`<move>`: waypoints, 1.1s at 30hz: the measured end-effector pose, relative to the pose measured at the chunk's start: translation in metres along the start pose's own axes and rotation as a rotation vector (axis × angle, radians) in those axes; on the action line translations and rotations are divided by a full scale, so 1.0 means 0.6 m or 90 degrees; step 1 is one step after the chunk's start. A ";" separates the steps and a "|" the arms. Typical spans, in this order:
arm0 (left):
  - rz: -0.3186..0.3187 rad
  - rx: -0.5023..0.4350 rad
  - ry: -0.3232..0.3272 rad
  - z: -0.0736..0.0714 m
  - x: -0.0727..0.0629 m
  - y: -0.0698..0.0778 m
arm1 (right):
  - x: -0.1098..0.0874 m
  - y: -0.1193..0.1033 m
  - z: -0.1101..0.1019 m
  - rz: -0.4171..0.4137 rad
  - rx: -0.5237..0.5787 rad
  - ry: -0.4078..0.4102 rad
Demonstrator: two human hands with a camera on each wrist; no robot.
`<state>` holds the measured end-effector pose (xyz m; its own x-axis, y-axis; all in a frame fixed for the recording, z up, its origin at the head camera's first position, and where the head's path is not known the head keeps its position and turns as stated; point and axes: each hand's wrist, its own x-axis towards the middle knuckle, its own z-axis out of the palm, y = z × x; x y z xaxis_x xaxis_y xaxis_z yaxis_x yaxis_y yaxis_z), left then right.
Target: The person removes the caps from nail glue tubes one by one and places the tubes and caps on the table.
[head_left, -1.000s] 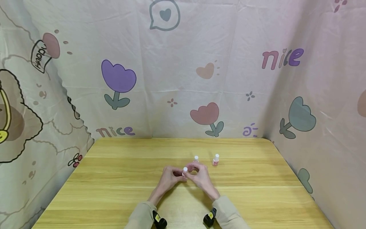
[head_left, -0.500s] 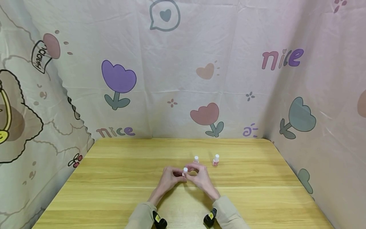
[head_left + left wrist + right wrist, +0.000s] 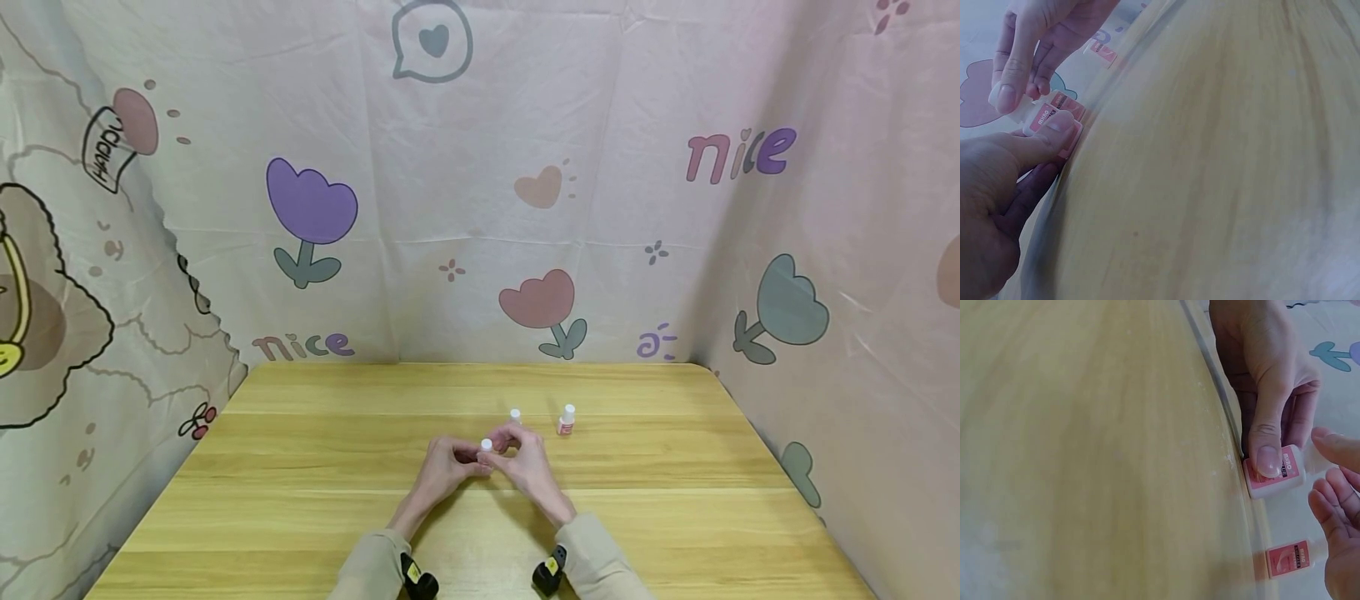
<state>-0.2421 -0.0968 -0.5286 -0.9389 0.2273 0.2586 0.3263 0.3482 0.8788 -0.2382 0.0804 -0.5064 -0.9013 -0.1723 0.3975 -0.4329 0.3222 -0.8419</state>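
A small white bottle with a pink label (image 3: 1040, 117) stands upright on the table between my hands. My left hand (image 3: 442, 468) holds its body, the thumb lying across the label. On the other side, my right hand (image 3: 531, 465) has thumb and fingers at the white cap (image 3: 487, 445), pinching it; the thumb pressed to the cap shows in the left wrist view. Just behind the right hand is a second bottle of the same kind (image 3: 515, 414), its lower part hidden by the fingers in the head view. A third such bottle (image 3: 566, 421) stands farther right.
The wooden table (image 3: 300, 467) reaches back to a hanging cloth (image 3: 450, 208) printed with flowers and words. More of this cloth hangs along the left and right sides. Black wrist cameras sit at both beige sleeves (image 3: 375, 562).
Hardly anything differs. The right fingers and wrist shift very slightly at the cap, while the left hand and the two other bottles stay where they were.
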 end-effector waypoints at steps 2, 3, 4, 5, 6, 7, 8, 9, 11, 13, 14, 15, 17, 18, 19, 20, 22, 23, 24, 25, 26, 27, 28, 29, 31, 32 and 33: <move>0.000 0.000 0.000 0.000 0.000 0.000 | 0.000 -0.002 0.001 0.005 0.002 0.005; 0.001 -0.001 0.001 0.000 0.000 0.000 | -0.001 -0.010 0.000 0.011 0.003 0.003; 0.002 -0.002 0.001 0.000 0.000 0.000 | -0.001 -0.017 0.001 0.016 0.003 0.006; 0.003 -0.003 0.002 0.000 0.000 -0.001 | -0.002 -0.020 0.002 0.025 -0.002 0.009; 0.005 -0.005 0.002 0.001 0.001 -0.001 | -0.002 -0.027 0.002 0.031 -0.003 0.010; 0.007 -0.006 0.003 0.001 0.001 -0.002 | -0.003 -0.036 0.001 0.035 -0.002 0.008; 0.008 -0.006 0.004 0.001 0.001 -0.002 | -0.004 -0.045 -0.002 0.042 -0.003 0.003; 0.010 -0.005 0.005 0.001 0.002 -0.003 | -0.006 -0.053 -0.004 0.038 0.003 0.000; 0.009 0.000 0.006 0.001 0.002 -0.002 | -0.007 -0.060 -0.009 0.032 0.011 -0.008; 0.008 0.006 0.007 0.001 0.001 -0.001 | -0.009 -0.073 -0.016 0.026 0.024 -0.025; 0.008 0.007 0.007 0.001 0.001 0.000 | -0.009 -0.075 -0.018 0.027 0.027 -0.031; 0.008 0.008 0.007 0.001 0.001 0.000 | -0.009 -0.077 -0.020 0.025 0.030 -0.038; 0.007 0.008 0.005 0.000 0.001 0.001 | -0.008 -0.074 -0.020 0.029 0.032 -0.049; 0.009 0.007 0.004 0.000 0.001 0.001 | -0.007 -0.069 -0.019 0.030 0.032 -0.052; 0.010 0.007 0.003 0.000 0.001 0.001 | -0.006 -0.062 -0.016 0.030 0.032 -0.054; 0.011 0.007 0.003 0.000 0.001 0.000 | -0.005 -0.053 -0.014 0.033 0.032 -0.053; 0.011 0.009 0.001 -0.001 0.001 0.000 | -0.004 -0.035 -0.008 0.035 0.029 -0.048; 0.011 0.009 0.001 -0.001 0.001 0.000 | -0.003 -0.027 -0.005 0.033 0.028 -0.044; 0.012 0.010 0.001 -0.001 0.001 -0.001 | -0.003 -0.020 -0.003 0.030 0.027 -0.041; 0.012 0.011 0.001 -0.001 0.001 -0.001 | -0.003 -0.014 -0.002 0.032 0.029 -0.038; 0.012 0.012 0.000 -0.001 0.001 -0.001 | -0.003 -0.010 -0.001 0.031 0.031 -0.036; 0.011 0.012 0.000 -0.001 0.001 0.000 | -0.003 -0.007 -0.001 0.028 0.035 -0.036; 0.010 0.011 0.000 -0.001 0.001 0.000 | -0.003 -0.005 -0.001 0.025 0.040 -0.037; 0.011 0.011 -0.001 -0.001 0.001 0.000 | -0.003 -0.003 -0.002 0.020 0.045 -0.039; 0.010 0.007 -0.002 -0.001 0.001 0.001 | -0.003 -0.001 -0.002 0.020 0.050 -0.039; 0.009 0.004 -0.002 -0.001 0.001 0.001 | -0.003 -0.001 -0.003 0.017 0.045 -0.038; 0.008 0.002 -0.002 -0.001 0.001 0.001 | -0.003 -0.001 -0.002 0.018 0.038 -0.038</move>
<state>-0.2422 -0.0972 -0.5275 -0.9345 0.2346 0.2676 0.3377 0.3478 0.8746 -0.2363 0.0818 -0.5059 -0.9098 -0.2190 0.3525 -0.4038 0.2719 -0.8735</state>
